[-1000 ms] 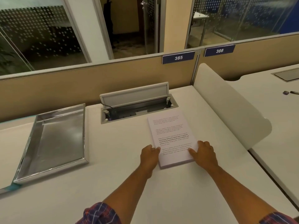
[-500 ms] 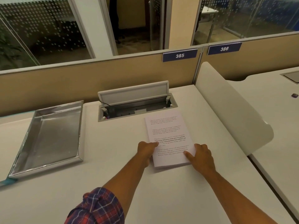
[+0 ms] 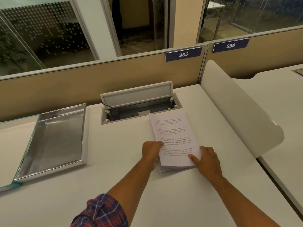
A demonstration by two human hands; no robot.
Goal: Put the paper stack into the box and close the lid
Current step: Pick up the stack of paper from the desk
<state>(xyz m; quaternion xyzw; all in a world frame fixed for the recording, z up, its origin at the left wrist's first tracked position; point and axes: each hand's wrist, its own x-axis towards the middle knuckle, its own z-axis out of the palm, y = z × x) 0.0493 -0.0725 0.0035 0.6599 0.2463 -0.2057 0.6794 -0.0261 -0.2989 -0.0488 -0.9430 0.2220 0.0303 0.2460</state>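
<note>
The near end of the paper stack (image 3: pixel 174 141) has been lifted since the earlier frames, where it lay flat under both hands; now its lower sheets are seen fanned and sagging at the near left corner. The left hand (image 3: pixel 151 153), previously resting at the edge, has been worked in along the left side, fingers curled under the sheets and thumb on top, so that side is pinched. The right hand (image 3: pixel 207 158) is closed on the near right corner, thumb pressed across the printed top sheet. So the stack is gripped by both hands and a pick-up is judged to be starting.

Nearest, at six o'clock, a plaid sleeve (image 3: pixel 101 212) is seen on the left forearm, more of it showing than a second ago. Beyond the hands, the far end of the stack is still borne by the white desk (image 3: pixel 114 185), just short of the open cable hatch (image 3: pixel 139 105) at twelve o'clock. At nine o'clock, well apart from the paper, the shiny metal tray-like box (image 3: pixel 54 141) is seen empty; its place on the desk is unchanged. No lid can be made out with certainty.

The task is judged barely begun: the stack must be carried left and nothing has yet been placed. Loose lower sheets may slip unless squared.

At the far partition the labels 385 (image 3: pixel 183 54) and 386 (image 3: pixel 230 45) are read.
</note>
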